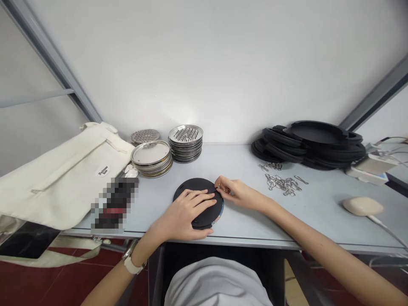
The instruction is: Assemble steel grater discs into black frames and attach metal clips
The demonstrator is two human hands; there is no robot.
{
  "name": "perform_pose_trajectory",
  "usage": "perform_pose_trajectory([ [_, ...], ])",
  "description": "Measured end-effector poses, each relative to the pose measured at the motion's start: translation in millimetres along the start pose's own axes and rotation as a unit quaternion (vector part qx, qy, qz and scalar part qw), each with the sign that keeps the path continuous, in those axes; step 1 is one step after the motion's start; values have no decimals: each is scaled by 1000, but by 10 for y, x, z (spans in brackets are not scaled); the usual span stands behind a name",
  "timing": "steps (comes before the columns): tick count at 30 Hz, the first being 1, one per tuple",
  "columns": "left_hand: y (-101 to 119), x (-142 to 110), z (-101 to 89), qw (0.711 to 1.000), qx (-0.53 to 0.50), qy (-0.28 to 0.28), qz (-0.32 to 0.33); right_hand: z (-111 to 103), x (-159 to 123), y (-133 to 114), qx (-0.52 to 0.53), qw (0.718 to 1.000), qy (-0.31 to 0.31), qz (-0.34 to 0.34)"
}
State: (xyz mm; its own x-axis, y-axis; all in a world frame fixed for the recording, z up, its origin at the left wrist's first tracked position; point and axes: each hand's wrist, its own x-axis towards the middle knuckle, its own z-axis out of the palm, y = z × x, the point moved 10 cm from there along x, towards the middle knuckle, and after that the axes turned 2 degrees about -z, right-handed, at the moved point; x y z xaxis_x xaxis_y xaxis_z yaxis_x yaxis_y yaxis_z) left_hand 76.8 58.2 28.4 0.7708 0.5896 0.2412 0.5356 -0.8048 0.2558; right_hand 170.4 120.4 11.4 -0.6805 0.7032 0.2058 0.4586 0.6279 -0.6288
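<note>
Head view: left hand palm down on black disc, fingers partly spread, thumb out along near rim. Right hand at disc's far right rim, thumb and index pinching there; metal glints inside the fingers, too small to name. Disc flat on table, under left hand, just left of right fingertips. Blue-ish layer shows under disc's right edge.

Beyond left hand, to its left: 3 stacks. Graters nearest to disc, plain metal discs next, perforated discs behind those. White bag farther left of left hand. Watch on left wrist.

Right of right hand, a bit beyond: loose metal clips. Behind clips: black rings, piled. Cream puck, cabled, farther right.
</note>
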Motion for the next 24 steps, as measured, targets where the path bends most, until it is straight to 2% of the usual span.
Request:
perform_pose_trajectory([
  [7, -20, -6, 8, 1000, 1, 4, -3, -37, 4, -25, 3, 1000, 21, -7],
  [16, -7, -1, 0, 1000, 0, 8, -5, -206, 20, -15, 18, 997, 71, 2],
  [24, -9, 0, 6, 1000, 2, 9, -3, -211, 26, 40, -34, 992, 120, -1],
])
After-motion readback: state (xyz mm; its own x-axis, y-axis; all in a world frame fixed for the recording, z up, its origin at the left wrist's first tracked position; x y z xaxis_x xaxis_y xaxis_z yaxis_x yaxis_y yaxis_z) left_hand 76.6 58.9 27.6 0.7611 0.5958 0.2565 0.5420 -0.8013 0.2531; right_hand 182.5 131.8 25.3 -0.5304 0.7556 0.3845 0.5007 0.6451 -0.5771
